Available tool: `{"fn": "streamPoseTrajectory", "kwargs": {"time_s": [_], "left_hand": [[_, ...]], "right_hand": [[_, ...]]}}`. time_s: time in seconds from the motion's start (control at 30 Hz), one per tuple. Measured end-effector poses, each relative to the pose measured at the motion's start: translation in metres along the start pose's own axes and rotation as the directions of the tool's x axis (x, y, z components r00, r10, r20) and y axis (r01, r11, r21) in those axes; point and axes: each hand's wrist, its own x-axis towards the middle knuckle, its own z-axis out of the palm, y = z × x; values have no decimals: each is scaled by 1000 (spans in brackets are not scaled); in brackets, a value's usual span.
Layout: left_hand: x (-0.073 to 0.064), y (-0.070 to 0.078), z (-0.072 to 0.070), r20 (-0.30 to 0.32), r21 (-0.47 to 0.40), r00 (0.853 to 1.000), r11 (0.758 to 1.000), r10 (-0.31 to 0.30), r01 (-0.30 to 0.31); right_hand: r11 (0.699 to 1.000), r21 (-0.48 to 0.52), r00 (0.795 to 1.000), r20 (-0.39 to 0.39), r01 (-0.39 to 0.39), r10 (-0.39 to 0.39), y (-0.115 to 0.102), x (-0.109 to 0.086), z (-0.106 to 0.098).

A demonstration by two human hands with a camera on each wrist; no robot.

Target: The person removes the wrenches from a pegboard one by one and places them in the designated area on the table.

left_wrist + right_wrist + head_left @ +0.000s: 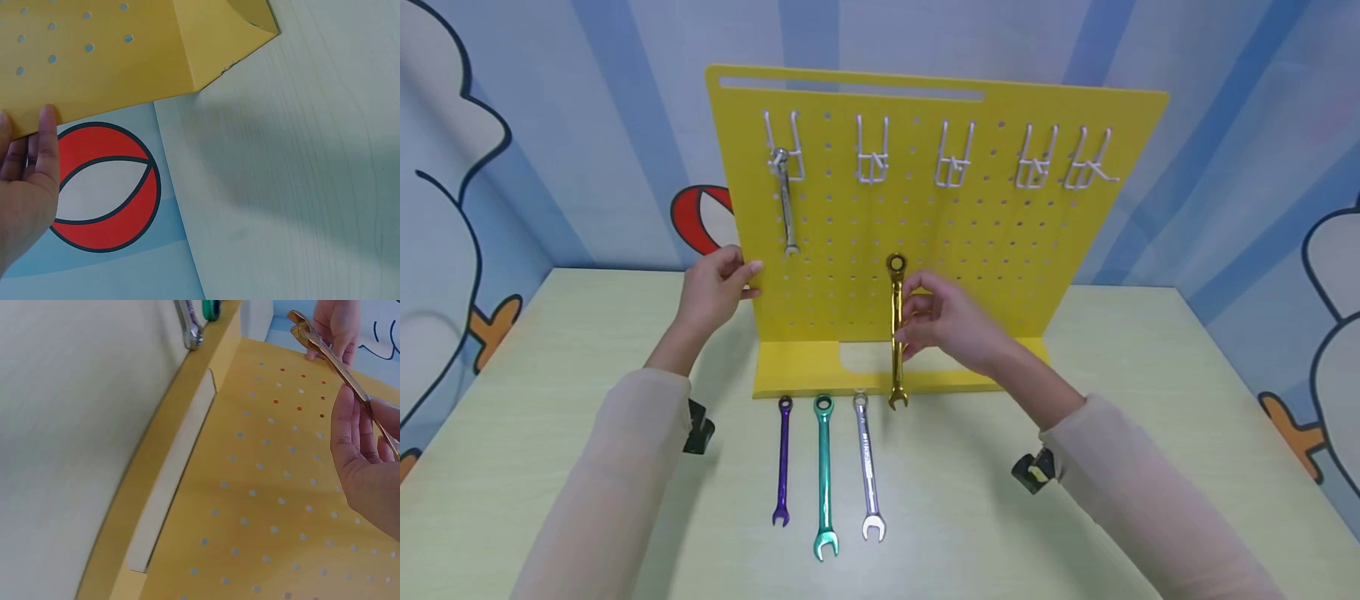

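My right hand point(951, 321) pinches a gold combination wrench point(897, 333) by its shaft, ring end up, in front of the yellow pegboard point(865, 225). With the thumb on the front face, my left hand point(711, 287) grips the board's left edge; the left wrist view shows its fingers point(47, 140) at that edge. A silver wrench point(786, 204) hangs from the leftmost hook point(797, 158). On the table before the board's base lie a purple wrench point(783, 462), a green wrench point(824, 475) and another silver wrench point(868, 467), side by side with open ends toward me.
More white wire hooks point(872, 158) line the board's upper part to the right. The yellow base point(797, 367) stands on a pale wood table point(1120, 367). Behind it rises a blue striped wall point(880, 37) with cartoon figures.
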Motion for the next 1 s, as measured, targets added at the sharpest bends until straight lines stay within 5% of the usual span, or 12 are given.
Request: {"fn": "streamPoseTrajectory", "kwargs": {"time_s": [0.4,0.6,0.8,1.0], "left_hand": [[1,-1,0,-3,-2,1000,1000,2,-2],[14,-19,3,-15,-61,1000,998,-20,19],[4,-4,1,-10,-18,1000,1000,-18,18],[23,-29,4,-17,-62,999,998,-34,33]], "right_hand": [[997,-26,998,6,-66,66,30,-6,4],[995,-1,995,25,-96,96,43,-13,7],[990,4,989,38,-141,141,57,-17,9],[985,-10,984,45,-172,172,70,-21,12]]}}
